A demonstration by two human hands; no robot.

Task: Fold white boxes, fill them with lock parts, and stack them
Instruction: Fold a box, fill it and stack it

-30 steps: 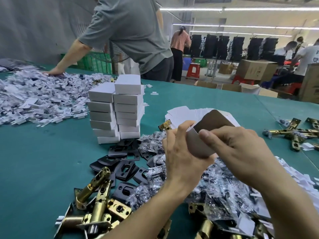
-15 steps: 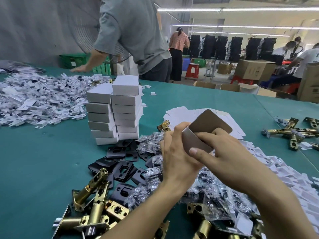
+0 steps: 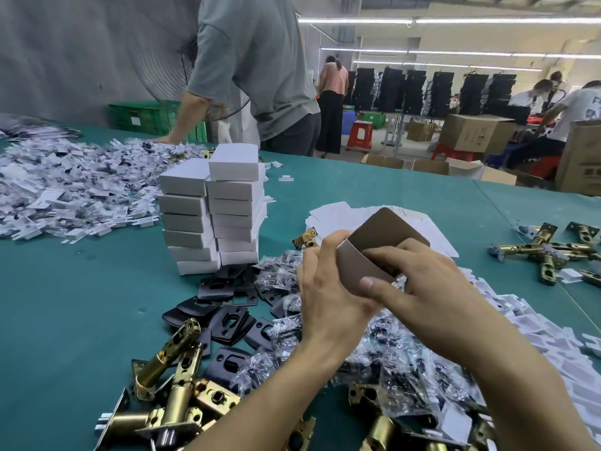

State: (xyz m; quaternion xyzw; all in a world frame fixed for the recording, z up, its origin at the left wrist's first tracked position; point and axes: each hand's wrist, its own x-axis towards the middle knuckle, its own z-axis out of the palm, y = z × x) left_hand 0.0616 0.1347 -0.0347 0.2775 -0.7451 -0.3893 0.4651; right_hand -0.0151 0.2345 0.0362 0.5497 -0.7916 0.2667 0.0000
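Teal-green table (image 3: 81,320) in a busy workshop hall, strip lights overhead. Dead centre, lifted clear of the cloth: half-folded box (image 3: 361,265), white outside, brown inside, with one brown flap standing up toward 12 o'clock. Left hand (image 3: 328,297) curled round its 9 o'clock side, gripping. Right hand (image 3: 432,288) pinching the near wall from 3 o'clock, thumb flat on the white face, fingers bent over the rim onto the brown inside.

At 10 o'clock from the hands, stacked white boxes (image 3: 211,216) in two slightly uneven columns, touching each other, all closed. Just beyond the hands at 12 o'clock, flat white blanks (image 3: 331,211) fanned on the cloth. Under and around the hands, clear screw bags (image 3: 279,275); beside these at 8 o'clock, black strike plates (image 3: 227,307); nearer, at 7 o'clock, brass latches (image 3: 172,385) in a loose heap. Further latches well apart at 3 o'clock.

Far across at 10 o'clock, broad heap of white card pieces (image 3: 65,196). At 11 o'clock, person in a grey shirt (image 3: 257,60) leaning over, one hand down at the heap's edge, with a green crate (image 3: 146,120) behind. At 2 o'clock, cardboard cartons (image 3: 474,131) and a red stool (image 3: 359,133).
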